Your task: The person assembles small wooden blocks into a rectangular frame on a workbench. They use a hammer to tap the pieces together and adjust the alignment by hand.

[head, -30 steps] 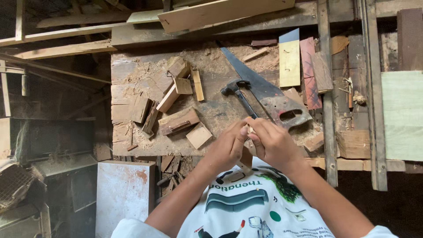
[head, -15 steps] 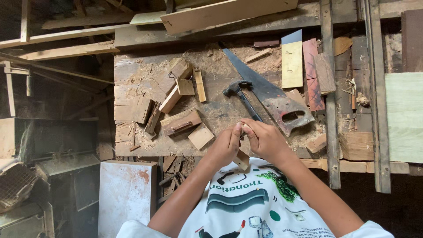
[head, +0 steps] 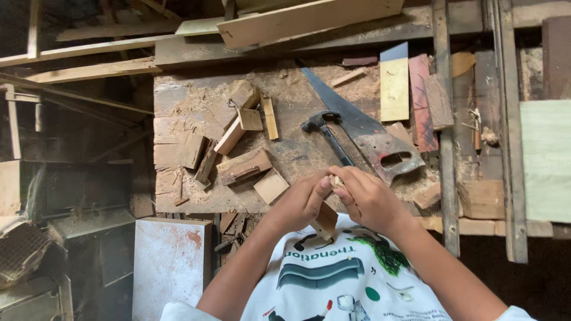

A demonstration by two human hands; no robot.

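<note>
Both hands grip one small wood piece at the table's near edge.
Left hand (head: 300,202) and right hand (head: 369,199) close around the wood piece (head: 326,221), lower centre, mostly hidden; hammer (head: 326,134) just beyond.

No packages, labels, signs or screens visible on workbench (head: 297,154).

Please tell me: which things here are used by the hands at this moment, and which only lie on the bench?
In hand:
- small wooden piece, held by left hand and right hand

Lying about:
- hammer
- handsaw
- wood offcuts
- yellow board
- sawdust-covered workbench
</note>
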